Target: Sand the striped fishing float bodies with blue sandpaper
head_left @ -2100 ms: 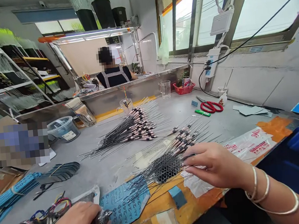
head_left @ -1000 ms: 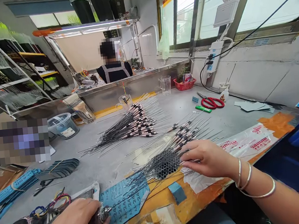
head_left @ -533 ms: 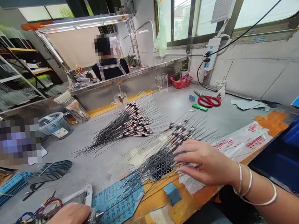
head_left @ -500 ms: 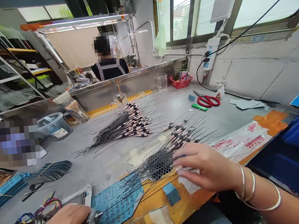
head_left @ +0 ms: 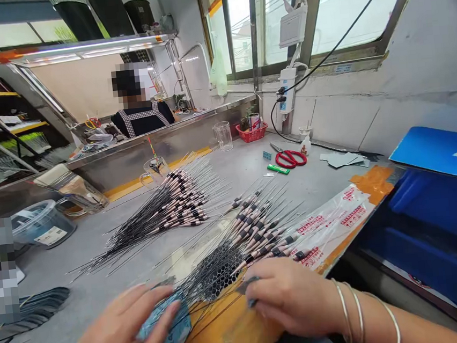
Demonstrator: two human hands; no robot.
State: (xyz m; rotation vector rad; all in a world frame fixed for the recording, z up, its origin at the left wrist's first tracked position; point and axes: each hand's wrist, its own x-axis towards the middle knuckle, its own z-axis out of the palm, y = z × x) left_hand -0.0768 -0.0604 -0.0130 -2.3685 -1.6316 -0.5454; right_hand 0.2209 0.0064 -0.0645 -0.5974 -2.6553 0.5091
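Observation:
My left hand (head_left: 119, 336) is at the bench's near edge, thumb and fingers closed on a blue sandpaper sheet (head_left: 168, 328). My right hand (head_left: 291, 300) lies just right of it, fingertips pinched on a small grey-blue block (head_left: 246, 287). Between and just beyond the hands is a bundle of thin black rods with pink-and-black banded bodies (head_left: 254, 233). The near end of the bundle sits in a black honeycomb mesh sleeve (head_left: 218, 272). A second, larger pile of the same rods (head_left: 163, 210) lies farther back on the grey bench (head_left: 102, 291).
Red scissors (head_left: 290, 158), a green stick (head_left: 278, 169), a glass cup (head_left: 223, 135) and a red basket (head_left: 252, 131) stand at the back right. A plastic tub (head_left: 42, 227) is at the left. A blue bin (head_left: 438, 216) flanks the bench. Another person (head_left: 138, 115) sits behind a steel divider.
My left hand let go of the metal-tipped tool at the lower left and moved right onto the blue sandpaper sheet. My right hand slid down onto the small block. The view swung right.

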